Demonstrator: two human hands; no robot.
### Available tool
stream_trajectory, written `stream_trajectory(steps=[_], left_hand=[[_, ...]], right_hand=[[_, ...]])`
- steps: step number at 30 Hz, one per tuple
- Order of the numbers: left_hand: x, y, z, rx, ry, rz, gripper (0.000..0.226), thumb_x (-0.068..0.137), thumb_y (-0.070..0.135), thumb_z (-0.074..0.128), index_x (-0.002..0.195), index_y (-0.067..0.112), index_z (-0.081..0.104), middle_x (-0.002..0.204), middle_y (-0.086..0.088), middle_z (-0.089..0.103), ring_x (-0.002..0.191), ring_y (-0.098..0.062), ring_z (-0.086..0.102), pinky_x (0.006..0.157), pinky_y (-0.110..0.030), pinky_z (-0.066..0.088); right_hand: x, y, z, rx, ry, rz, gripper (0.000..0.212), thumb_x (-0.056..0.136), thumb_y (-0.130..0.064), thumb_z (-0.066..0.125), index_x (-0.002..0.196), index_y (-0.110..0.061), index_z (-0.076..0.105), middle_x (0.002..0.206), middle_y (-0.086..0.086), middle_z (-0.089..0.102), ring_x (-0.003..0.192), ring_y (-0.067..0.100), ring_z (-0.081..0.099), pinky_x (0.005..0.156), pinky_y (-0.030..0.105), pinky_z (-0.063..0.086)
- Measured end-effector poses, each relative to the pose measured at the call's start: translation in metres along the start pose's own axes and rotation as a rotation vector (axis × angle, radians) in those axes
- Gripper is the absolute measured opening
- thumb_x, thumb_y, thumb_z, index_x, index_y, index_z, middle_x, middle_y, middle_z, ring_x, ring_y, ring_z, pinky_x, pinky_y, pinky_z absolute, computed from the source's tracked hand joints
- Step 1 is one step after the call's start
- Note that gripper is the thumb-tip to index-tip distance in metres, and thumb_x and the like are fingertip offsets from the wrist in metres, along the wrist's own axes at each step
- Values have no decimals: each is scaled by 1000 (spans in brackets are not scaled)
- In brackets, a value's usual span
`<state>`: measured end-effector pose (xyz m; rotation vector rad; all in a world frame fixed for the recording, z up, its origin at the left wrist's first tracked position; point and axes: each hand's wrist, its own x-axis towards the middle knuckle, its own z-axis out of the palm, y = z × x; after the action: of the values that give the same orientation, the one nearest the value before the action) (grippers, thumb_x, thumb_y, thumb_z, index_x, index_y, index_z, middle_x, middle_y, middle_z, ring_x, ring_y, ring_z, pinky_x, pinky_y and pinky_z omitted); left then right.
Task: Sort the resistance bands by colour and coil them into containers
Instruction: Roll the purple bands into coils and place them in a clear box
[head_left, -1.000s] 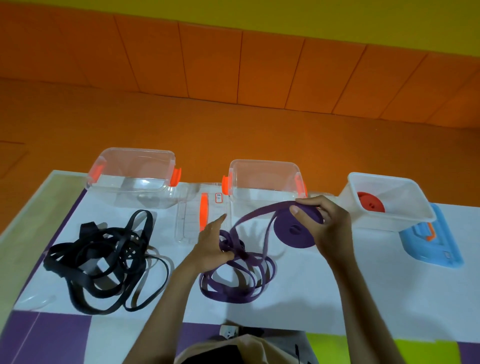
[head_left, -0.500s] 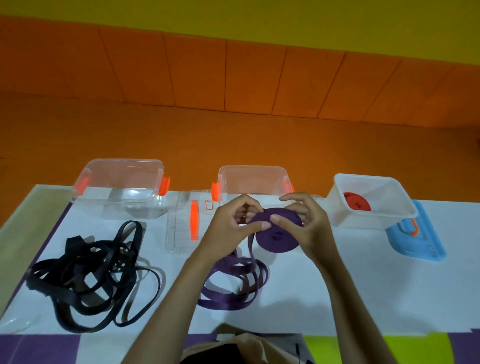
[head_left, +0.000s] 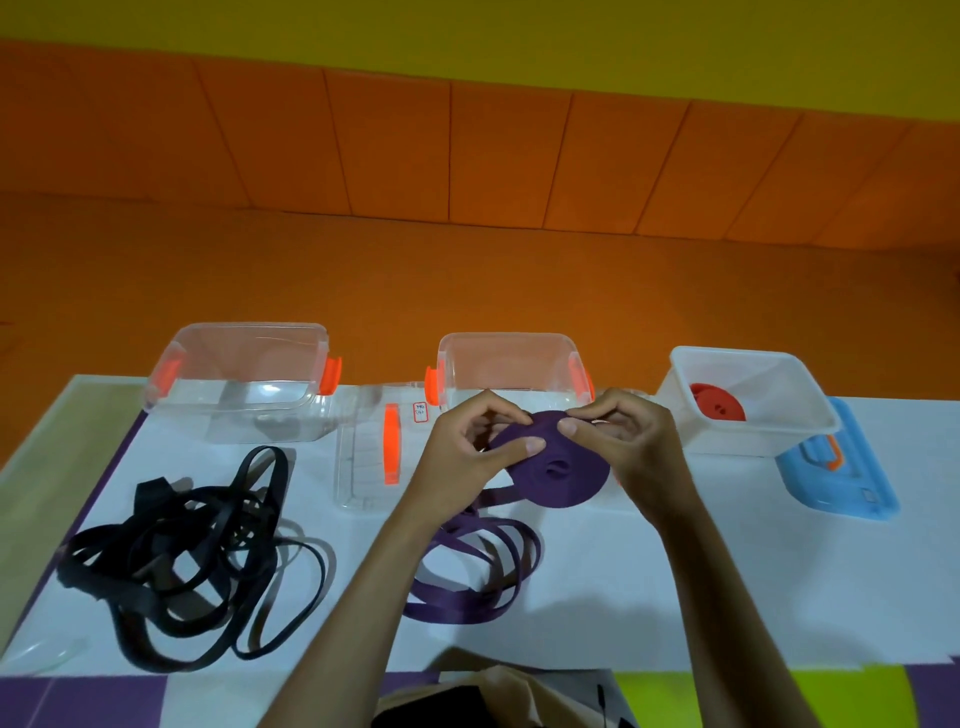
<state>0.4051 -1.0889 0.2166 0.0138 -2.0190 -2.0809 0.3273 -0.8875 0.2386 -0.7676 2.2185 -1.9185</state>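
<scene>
Purple coil is clamped between both hands, left and right, its loose tail trailing down-left on the table, nearer the left hand.

small white label on clear lid, red handwriting too small to read

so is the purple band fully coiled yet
Not yet. Both hands, left and right, hold a tight purple coil, but loose purple loops trail on the table.
</scene>
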Motion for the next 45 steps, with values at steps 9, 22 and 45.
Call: stream_trajectory(steps=[9, 22, 45], left_hand=[[2, -13, -24, 38, -46, -38, 37, 81, 21, 92, 116, 28, 82, 95, -3, 71, 88, -23, 67, 83, -26, 55], [3, -11, -19, -59, -36, -56, 36, 83, 19, 90, 115, 31, 82, 100, 7, 80, 91, -5, 75, 82, -16, 56], [7, -14, -9, 0, 56, -135, 22, 83, 15, 91, 101, 19, 78, 103, 3, 80, 94, -18, 78, 79, -23, 60]], right_hand=[[0, 1, 9, 6, 26, -15, 17, 90, -20, 81, 99, -35, 79, 100, -7, 79, 101, 18, 75, 79, 25, 62], [2, 3, 17, 13, 123, -19, 30, 87, -16, 86, 104, -40, 78, 105, -10, 80, 101, 18, 77, 76, 33, 67], [0, 23, 14, -48, 149, 115, 36, 75, -31, 96, 97, -29, 67, 103, 4, 75, 99, 25, 76, 68, 42, 66]])
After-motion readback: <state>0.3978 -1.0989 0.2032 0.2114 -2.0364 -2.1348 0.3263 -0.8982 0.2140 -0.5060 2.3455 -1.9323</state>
